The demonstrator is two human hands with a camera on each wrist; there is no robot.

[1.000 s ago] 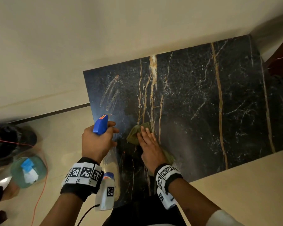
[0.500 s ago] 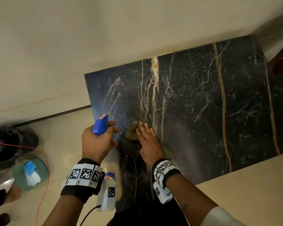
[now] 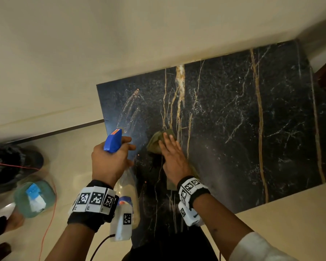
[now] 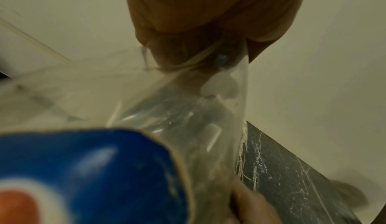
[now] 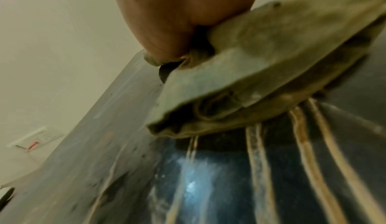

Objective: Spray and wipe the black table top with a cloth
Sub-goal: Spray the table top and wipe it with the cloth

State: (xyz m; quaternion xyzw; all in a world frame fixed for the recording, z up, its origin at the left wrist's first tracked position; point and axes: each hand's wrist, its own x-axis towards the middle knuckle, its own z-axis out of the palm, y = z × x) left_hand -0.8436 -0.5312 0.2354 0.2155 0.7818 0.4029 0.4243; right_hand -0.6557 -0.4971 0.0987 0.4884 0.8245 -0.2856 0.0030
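Olive-green folded cloth [image 3: 159, 140] lies flat on the black marble surface with gold and white veins [image 3: 233, 129], pinned under my right hand [image 3: 174, 159] near the surface's left part. My right fingers [image 3: 169, 141] lie straight and close together on top of the cloth, pressing it down; from the right wrist view the cloth [image 5: 261, 65] bunches in layered folds beneath my palm, its lower edge touching the pale gold veins of the surface [image 5: 208, 186].

My left hand [image 3: 109, 162] holds the clear plastic spray bottle with a blue trigger head [image 3: 113, 141] just beside the cloth, over the surface's left edge. My left fingers are curled around the bottle's neck, with one finger reaching forward under the blue head. In the left wrist view the bottle [image 4: 188, 112] fills the frame, its blue label blurred up close.

Streaks of wet spray [image 3: 130, 108] glisten on the surface beyond the nozzle. Down on the pale floor [image 3: 73, 157] to my left stands another bottle holding teal liquid [image 3: 35, 198].
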